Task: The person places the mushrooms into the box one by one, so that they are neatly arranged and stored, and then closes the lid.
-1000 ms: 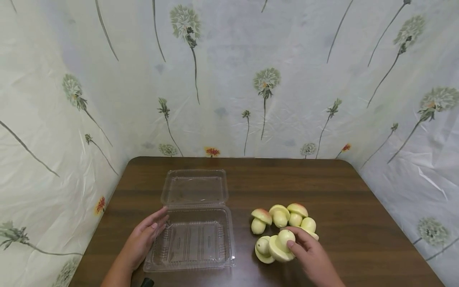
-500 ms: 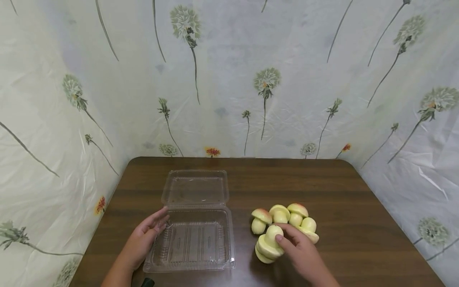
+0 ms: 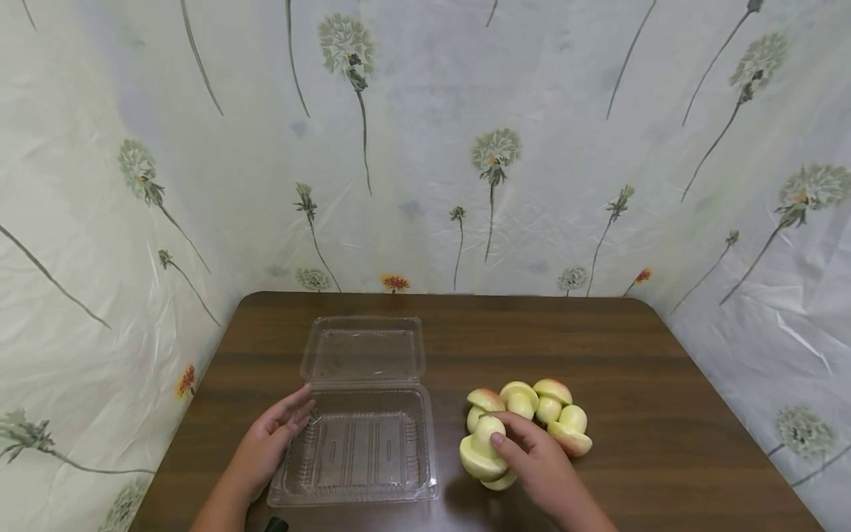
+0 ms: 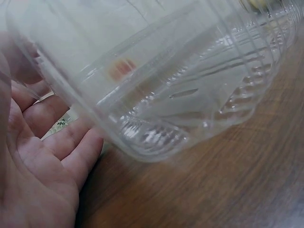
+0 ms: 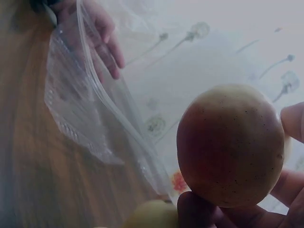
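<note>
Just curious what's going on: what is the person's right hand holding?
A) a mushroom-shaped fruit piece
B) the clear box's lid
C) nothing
A: the right hand has its grip on a pale fruit piece lifted beside the pile, while the left hand touches the clear box.

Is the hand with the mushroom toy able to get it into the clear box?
Probably yes. The right hand holds the mushroom toy just beside the clear box, whose lid lies open, and nothing stands between them.
</note>
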A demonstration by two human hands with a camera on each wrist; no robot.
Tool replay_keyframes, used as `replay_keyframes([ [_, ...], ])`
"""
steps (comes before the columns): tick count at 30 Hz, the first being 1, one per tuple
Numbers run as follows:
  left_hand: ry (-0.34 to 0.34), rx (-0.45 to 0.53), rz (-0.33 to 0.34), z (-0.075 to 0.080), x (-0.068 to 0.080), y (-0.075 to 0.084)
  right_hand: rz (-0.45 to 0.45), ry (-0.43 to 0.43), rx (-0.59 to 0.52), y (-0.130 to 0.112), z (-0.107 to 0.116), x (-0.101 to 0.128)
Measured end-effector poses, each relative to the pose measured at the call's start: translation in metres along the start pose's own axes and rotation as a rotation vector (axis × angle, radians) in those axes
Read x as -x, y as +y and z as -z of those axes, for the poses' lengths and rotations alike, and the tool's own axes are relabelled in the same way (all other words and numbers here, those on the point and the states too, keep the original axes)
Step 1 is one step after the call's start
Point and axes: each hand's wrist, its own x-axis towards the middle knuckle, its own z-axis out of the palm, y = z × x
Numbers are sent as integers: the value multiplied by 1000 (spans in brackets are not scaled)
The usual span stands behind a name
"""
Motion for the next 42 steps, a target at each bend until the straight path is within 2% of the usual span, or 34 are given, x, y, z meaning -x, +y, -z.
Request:
replay_keyframes([
  [8,-15,-1,-23,1,0,0,10,-25,-1,-2,-12,-3],
  [12,-11,-10,-20,1,1,-1,50,-28,15,-4,-17,-4],
  [19,-9,-12,-22,0,0,0,79,-94,13,-10,-24,-9],
  [30,-20,-60,67,1,5,-2,73,-204,-58,-17,-41,-15],
  [42,-26,-43,6,1,1,-4,69,-212,-46,-27,-62,-28],
])
